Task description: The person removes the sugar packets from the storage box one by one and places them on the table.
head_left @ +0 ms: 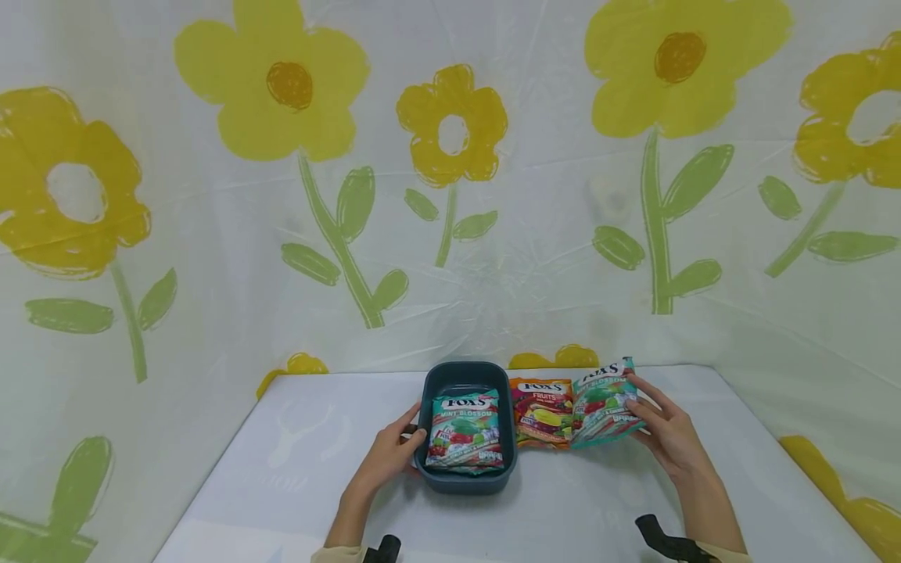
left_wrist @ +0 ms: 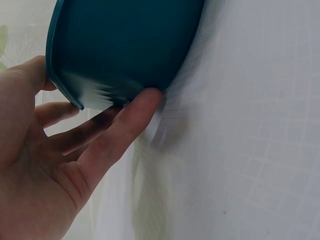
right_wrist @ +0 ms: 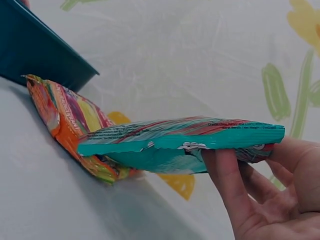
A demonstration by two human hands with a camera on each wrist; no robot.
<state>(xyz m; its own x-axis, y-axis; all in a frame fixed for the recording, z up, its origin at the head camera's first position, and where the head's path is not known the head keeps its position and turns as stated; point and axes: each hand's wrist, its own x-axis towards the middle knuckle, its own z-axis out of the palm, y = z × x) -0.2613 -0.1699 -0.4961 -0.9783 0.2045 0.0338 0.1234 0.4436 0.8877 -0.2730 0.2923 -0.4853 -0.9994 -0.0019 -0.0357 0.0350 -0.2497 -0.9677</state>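
Observation:
A dark teal plastic bin (head_left: 466,482) stands on the white table, with a green Fox's Mint Blossom candy bag (head_left: 464,434) lying face up inside. My left hand (head_left: 391,453) grips the bin's left side, thumb over the rim and fingers along the outer wall, as the left wrist view shows. Pinched in my right hand (head_left: 665,428) is a second mint candy bag (head_left: 604,403), tilted, its right edge between thumb and fingers. Its left edge overlaps an orange Fox's Fruits candy bag (head_left: 542,414), which lies right of the bin.
The white table (head_left: 563,508) reaches back to a pale curtain (head_left: 521,297) printed with yellow flowers, which also hangs at both sides. The bin and bags sit near the table's far edge. Black straps (head_left: 672,539) cross both wrists.

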